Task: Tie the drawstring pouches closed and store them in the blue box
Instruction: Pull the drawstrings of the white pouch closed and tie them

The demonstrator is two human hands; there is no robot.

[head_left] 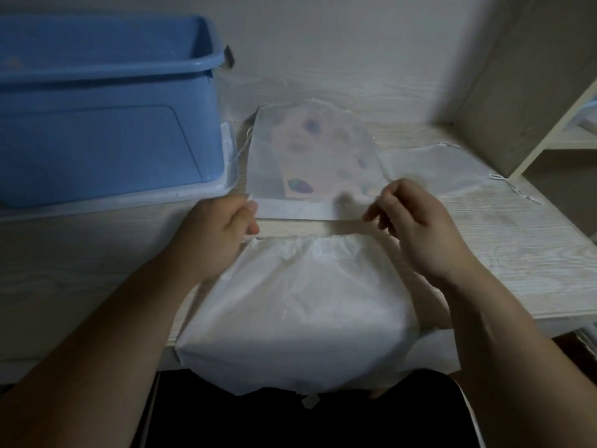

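A white drawstring pouch [297,305] lies on the table in front of me, its lower end hanging over the front edge. Its mouth is gathered into ruffles along the top. My left hand [216,234] is curled at the left end of the mouth and pinches the drawstring there. At the right end my right hand [416,227] has bent fingers, and any string in them is too thin to make out. Behind lies a sheer pouch [310,160] holding a patterned item. Another sheer pouch [442,169] lies at the right. The blue box [106,130] stands open at the back left.
The blue box sits on a pale lid [226,185] on the light wood-grain table [80,260]. A wall runs behind. A shelf unit [529,92] stands at the right rear. Loose white strings [517,189] trail from the right pouch.
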